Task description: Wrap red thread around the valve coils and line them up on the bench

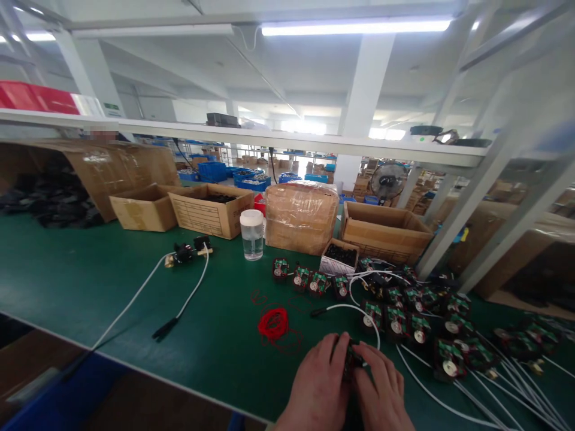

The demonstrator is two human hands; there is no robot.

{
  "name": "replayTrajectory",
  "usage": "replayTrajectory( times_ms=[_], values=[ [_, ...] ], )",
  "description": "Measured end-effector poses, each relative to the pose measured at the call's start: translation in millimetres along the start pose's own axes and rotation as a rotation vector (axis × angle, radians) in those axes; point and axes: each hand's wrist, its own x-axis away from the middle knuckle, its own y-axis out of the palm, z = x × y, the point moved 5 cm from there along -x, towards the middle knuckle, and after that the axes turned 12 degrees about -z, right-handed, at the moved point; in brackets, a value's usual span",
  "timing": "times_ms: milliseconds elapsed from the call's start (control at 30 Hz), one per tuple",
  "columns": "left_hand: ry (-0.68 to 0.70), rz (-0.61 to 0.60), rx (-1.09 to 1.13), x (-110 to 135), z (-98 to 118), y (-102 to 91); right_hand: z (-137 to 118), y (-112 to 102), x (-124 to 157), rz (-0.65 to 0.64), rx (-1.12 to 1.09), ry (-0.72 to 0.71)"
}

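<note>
My left hand and my right hand are closed together at the front of the green bench. Between their fingers is a small black part, mostly hidden by the fingers. A white cable with a black end curves down behind my right hand; whether it joins the held part I cannot tell. Just beyond my hands, to the right, stand several dark-housed units with green circuit boards and round silver discs. A tangled bundle of red wire lies ahead of my left hand.
At left lie two black assemblies with white cables. A lidded clear cup stands before a taped carton. A small box of black parts and open cartons line the back, under a shelf. White cables spread at right.
</note>
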Motion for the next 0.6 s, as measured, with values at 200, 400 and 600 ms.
replayTrajectory(
  times_ms=[200, 400, 600],
  values=[
    [-0.011, 0.011, 0.024, 0.3, 0.5, 0.5, 15.7, -10.7, -5.8, -0.059, -0.111, -0.053],
    [-0.032, 0.031, 0.055, -2.0, -3.8, 6.9, 34.4, -0.3, -1.7, -0.074, -0.282, -0.045],
    [0.011, 0.109, 0.071, -1.6, -8.1, 6.8, 38.9, 3.1, -4.1, 0.021, -0.514, 0.122]
  ],
)
